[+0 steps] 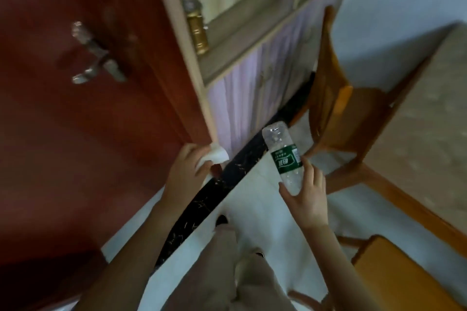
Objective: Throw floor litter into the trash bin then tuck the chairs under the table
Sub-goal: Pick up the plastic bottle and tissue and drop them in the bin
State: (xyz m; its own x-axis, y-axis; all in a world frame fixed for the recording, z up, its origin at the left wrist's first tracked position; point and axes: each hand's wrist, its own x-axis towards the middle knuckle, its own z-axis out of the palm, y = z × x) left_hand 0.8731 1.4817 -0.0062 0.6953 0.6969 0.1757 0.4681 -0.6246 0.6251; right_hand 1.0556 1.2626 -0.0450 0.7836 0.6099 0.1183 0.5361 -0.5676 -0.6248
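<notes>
Our right hand (307, 194) wraps its fingers (310, 169) around the lower part of an empty plastic water bottle (283, 156), base pointing up and away, thumb under it; we judge this a carrying grip, since the litter is already off the floor. The bottle is clear, thin and ribbed, with a green label band just above our fingertips. Our left hand (187, 169) pinches a crumpled white tissue (217, 155), soft and wadded, its loose end poking out beyond the fingers. Just past that hand stands a dark red door (75, 121) with a metal lever handle (97, 57). Below both hands lie pale floor tiles (265, 209) and a black marbled threshold strip (217, 189). Beyond the bottle a wooden chair (336, 108) stands pulled out beside the speckled tabletop (429, 113); a second chair (399, 275) sits nearer our right wrist. No trash bin is in view.
</notes>
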